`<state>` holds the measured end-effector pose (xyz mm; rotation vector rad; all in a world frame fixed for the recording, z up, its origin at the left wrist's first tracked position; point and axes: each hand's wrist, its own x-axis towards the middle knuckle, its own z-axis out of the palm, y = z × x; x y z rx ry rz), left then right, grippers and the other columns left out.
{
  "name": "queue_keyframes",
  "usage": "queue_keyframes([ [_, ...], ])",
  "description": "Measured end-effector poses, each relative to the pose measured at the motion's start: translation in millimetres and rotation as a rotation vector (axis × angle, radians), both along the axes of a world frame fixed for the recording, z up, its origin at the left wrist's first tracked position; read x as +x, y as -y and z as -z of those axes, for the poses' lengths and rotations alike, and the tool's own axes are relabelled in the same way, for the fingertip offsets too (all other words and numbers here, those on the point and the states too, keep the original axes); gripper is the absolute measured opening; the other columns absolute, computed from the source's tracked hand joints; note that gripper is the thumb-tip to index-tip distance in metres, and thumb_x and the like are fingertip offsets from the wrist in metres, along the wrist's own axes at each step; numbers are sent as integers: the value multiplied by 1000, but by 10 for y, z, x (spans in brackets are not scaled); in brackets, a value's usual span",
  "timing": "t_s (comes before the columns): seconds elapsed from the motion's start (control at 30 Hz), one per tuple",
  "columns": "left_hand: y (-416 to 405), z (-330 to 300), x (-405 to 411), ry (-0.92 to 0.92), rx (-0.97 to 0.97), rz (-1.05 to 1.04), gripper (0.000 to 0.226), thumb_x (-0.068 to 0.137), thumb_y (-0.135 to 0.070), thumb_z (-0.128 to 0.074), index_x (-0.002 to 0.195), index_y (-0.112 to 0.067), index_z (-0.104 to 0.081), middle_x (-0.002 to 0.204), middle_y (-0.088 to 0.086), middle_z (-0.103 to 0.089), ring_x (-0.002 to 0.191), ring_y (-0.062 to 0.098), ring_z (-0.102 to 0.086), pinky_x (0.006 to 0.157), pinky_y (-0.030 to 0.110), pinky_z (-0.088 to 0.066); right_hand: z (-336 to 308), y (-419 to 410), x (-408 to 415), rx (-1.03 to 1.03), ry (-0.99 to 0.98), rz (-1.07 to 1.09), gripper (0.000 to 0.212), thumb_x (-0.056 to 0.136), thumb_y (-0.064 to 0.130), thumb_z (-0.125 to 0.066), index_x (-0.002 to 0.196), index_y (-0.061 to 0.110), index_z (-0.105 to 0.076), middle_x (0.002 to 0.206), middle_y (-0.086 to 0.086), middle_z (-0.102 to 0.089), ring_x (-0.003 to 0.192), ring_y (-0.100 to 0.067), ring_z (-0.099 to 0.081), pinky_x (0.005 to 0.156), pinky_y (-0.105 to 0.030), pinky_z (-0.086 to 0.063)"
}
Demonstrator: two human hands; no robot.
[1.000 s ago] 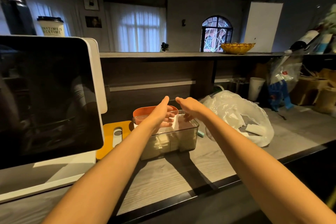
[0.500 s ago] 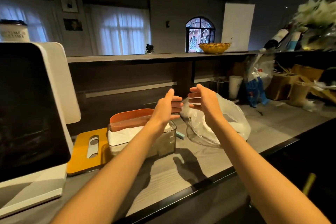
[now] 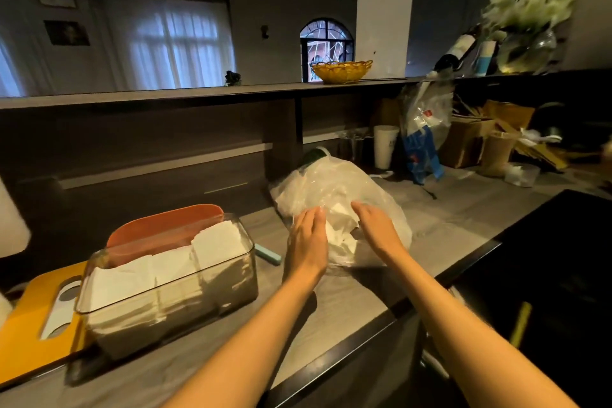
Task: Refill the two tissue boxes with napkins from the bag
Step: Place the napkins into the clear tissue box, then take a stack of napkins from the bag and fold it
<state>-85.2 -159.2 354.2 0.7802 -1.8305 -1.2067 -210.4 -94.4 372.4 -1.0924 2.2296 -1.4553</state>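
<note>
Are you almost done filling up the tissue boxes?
Partly. The clear box already looks full of white napkins. Right now the left hand and right hand reach onto the plastic bag, open, gripping nothing yet. The orange box behind comes next; how full it is, I cannot tell.

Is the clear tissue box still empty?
No, the clear tissue box already holds stacked white napkins up to its rim.

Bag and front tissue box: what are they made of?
Bag: thin translucent plastic film, glossy and crinkled; the white napkins inside show through. Tissue box: rigid clear smoky plastic, probably acrylic; stacked napkins are visible through its smooth walls.
</note>
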Motion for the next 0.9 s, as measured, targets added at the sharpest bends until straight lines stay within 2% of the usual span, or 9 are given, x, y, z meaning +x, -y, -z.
queue_keyframes([
  [0.07, 94, 84, -85, 21, 28, -45, 53, 105, -53, -24, 149, -29, -40, 156, -2, -39, 140, 19, -39, 116, 39, -30, 25, 121, -39, -32, -27, -22, 50, 102, 41, -43, 141, 10, -48, 142, -11, -51, 121, -23, -52, 97, -18, -40],
  [0.17, 188, 183, -155, -8, 139, -50, 63, 100, -62, -21, 151, -30, -39, 156, 0, -39, 141, 20, -38, 118, 48, -31, 88, 321, -90, 5, 6, -96, 66, 96, 52, -48, 150, 16, -34, 153, -8, -38, 136, -25, -41, 113, -40, -33],
  [0.27, 258, 228, -182, -59, 209, -28, 90, 79, -82, -17, 149, -31, -43, 154, -1, -43, 140, 20, -41, 117, 49, -33, 206, 449, -90, 40, 50, -144, 89, 81, 71, -53, 151, 22, -29, 154, -8, -37, 135, -26, -42, 111, -49, -38],
  [0.33, 288, 242, -194, -95, 220, -7, 91, 76, -83, -16, 146, -33, -46, 151, -2, -45, 137, 20, -43, 116, 50, -34, 264, 495, -88, 86, -79, -151, 94, 76, 78, -50, 150, 22, -32, 150, -7, -43, 131, -26, -47, 107, -49, -41],
  [0.47, 325, 280, -201, -167, 255, 14, 87, 77, -85, -16, 141, -36, -50, 149, -3, -49, 135, 17, -45, 116, 45, -34, 271, 525, -95, 69, -188, -185, 61, 85, 66, -56, 131, 25, -55, 125, -1, -64, 109, -20, -61, 95, -45, -51],
  [0.57, 356, 292, -198, -219, 308, 27, 68, 97, -69, -17, 142, -31, -50, 149, -2, -48, 134, 14, -45, 115, 37, -34, 291, 492, -85, 26, -190, -224, 27, 88, 54, -62, 95, 28, -67, 83, 7, -70, 74, -8, -64, 70, -34, -53],
  [0.67, 381, 308, -182, -232, 322, 56, 67, 99, -67, -17, 142, -29, -51, 148, -2, -49, 131, 11, -46, 113, 33, -34, 300, 460, -57, -42, -153, -255, 29, 91, 44, -65, 71, 23, -62, 55, 9, -60, 49, -1, -51, 53, -25, -40],
  [0.83, 353, 324, -193, -212, 293, 85, 63, 101, -62, -17, 144, -29, -49, 148, -3, -49, 128, 9, -47, 110, 33, -36, 222, 352, -74, -401, 141, -168, 29, 93, 32, -65, 93, 3, -70, 85, -7, -73, 78, -18, -70, 71, -33, -57],
  [0.9, 320, 324, -190, -172, 233, 65, 68, 97, -69, -17, 144, -30, -49, 151, -4, -46, 132, 10, -45, 111, 33, -35, 194, 310, -92, -494, 187, -91, 29, 91, 26, -67, 93, -3, -68, 82, -12, -72, 74, -21, -69, 66, -33, -56],
])
